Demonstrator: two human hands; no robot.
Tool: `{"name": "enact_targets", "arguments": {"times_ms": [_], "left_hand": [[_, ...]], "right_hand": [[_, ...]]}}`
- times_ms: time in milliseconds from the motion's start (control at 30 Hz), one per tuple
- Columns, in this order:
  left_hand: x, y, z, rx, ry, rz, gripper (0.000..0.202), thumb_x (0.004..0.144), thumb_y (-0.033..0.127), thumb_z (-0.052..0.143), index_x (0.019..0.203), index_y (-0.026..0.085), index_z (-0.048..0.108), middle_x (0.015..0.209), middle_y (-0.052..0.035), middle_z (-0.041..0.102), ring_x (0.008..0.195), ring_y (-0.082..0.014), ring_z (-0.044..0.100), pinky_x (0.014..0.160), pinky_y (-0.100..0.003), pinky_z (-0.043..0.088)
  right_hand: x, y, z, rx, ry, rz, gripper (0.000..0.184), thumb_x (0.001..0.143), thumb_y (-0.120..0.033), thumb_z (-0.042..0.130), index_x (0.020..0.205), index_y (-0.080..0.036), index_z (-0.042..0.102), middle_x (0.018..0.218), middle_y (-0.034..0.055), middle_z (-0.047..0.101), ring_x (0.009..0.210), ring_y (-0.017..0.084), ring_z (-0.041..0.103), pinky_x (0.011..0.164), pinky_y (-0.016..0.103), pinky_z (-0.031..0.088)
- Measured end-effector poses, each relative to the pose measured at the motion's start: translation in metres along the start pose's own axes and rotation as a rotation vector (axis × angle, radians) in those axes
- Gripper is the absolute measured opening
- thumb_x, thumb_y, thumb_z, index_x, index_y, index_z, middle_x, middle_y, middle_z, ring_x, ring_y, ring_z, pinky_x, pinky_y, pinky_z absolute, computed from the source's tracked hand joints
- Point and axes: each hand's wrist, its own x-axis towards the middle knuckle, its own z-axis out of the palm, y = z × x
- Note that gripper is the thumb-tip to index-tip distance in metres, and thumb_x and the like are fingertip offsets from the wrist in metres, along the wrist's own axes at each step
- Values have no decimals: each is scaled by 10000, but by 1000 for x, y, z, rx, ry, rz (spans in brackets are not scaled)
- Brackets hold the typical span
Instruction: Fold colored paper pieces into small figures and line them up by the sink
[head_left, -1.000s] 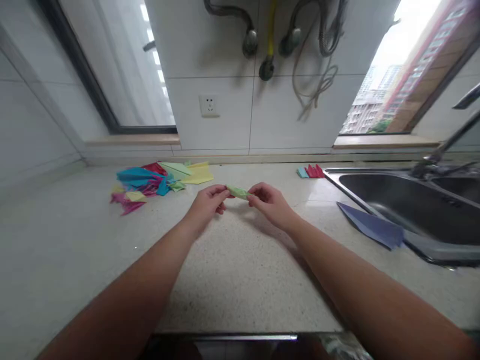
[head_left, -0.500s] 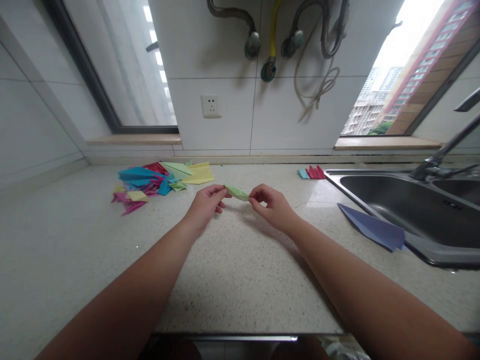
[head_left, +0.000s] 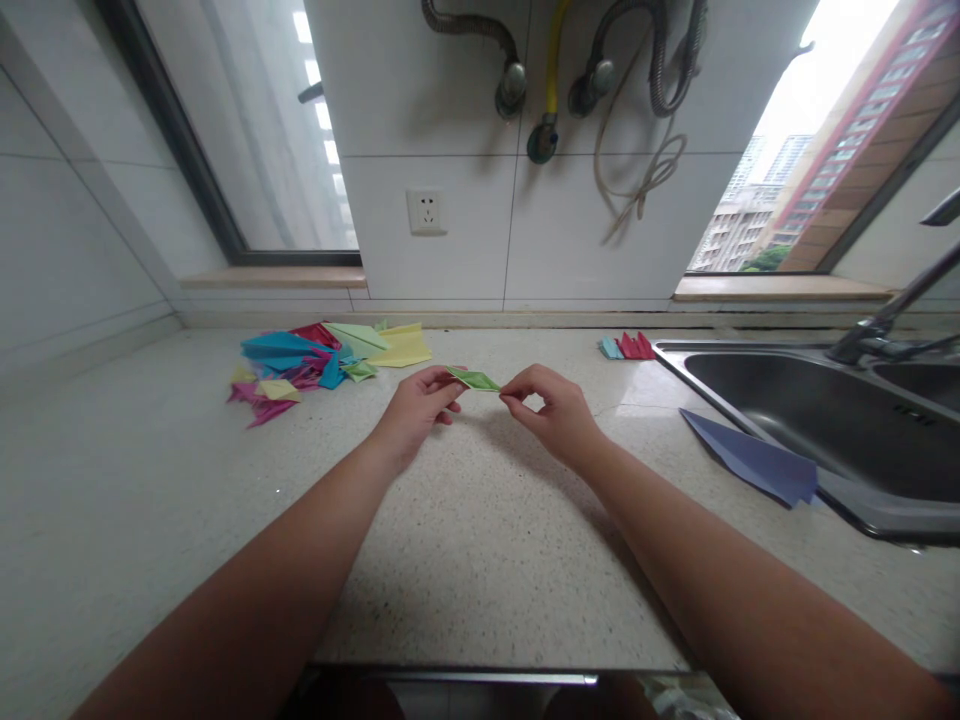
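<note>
A small folded piece of green paper (head_left: 474,379) is held just above the speckled countertop (head_left: 465,530), stretched between both hands. My left hand (head_left: 416,410) pinches its left end with fingers closed. My right hand (head_left: 551,405) pinches its right end between thumb and forefinger, the other fingers curled. The paper looks like a narrow, flat, pointed strip.
A heap of coloured folded papers (head_left: 322,358) lies at the back left. A blue paper plane (head_left: 754,460) rests by the steel sink (head_left: 825,420) on the right. Small red and blue folded pieces (head_left: 626,346) sit near the back wall. A socket (head_left: 426,211) and hoses (head_left: 547,80) are on the wall.
The green paper has been turned and pulled flatter between my hands, which have moved slightly apart. The view has shifted a little.
</note>
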Motion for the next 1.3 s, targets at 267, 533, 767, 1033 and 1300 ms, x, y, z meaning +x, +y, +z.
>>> {"name": "enact_targets", "arguments": {"times_ms": [267,533,767,1033,1300], "left_hand": [[0,1,0,-26,11,11,328,746,314,756,1055,215,709,947,-45,691,672,-108,582,509,-194,408],[-3,3,3,-48,-61,2,351,724,300,772,1056,212,699,933,-32,671,681,-106,576,503,-194,392],[-7,7,6,-61,-127,-7,224,699,304,792,871,184,713,806,-18,640,700,-126,561,534,-214,398],[-7,7,5,-80,-126,26,232,753,365,761,838,169,669,702,3,596,641,-110,538,526,-214,374],[-9,10,7,-64,-179,8,234,762,367,758,830,154,691,705,-19,630,616,-107,538,535,-219,381]], "right_hand": [[1,-2,-2,-19,-8,-45,100,845,-122,619,867,-209,660,815,24,646,762,145,609,705,291,482],[1,-6,-1,-12,-23,-48,73,851,-144,617,859,-208,650,806,23,649,752,145,604,701,288,476],[0,-13,2,48,-76,13,34,864,-211,615,883,-223,641,822,29,656,759,160,610,724,319,491],[-3,-13,9,267,-99,164,71,846,-244,659,889,-201,620,822,27,660,745,144,616,716,306,502],[-2,-12,17,574,-103,349,221,811,-319,709,950,-196,589,812,9,616,712,120,582,665,277,490]]}}
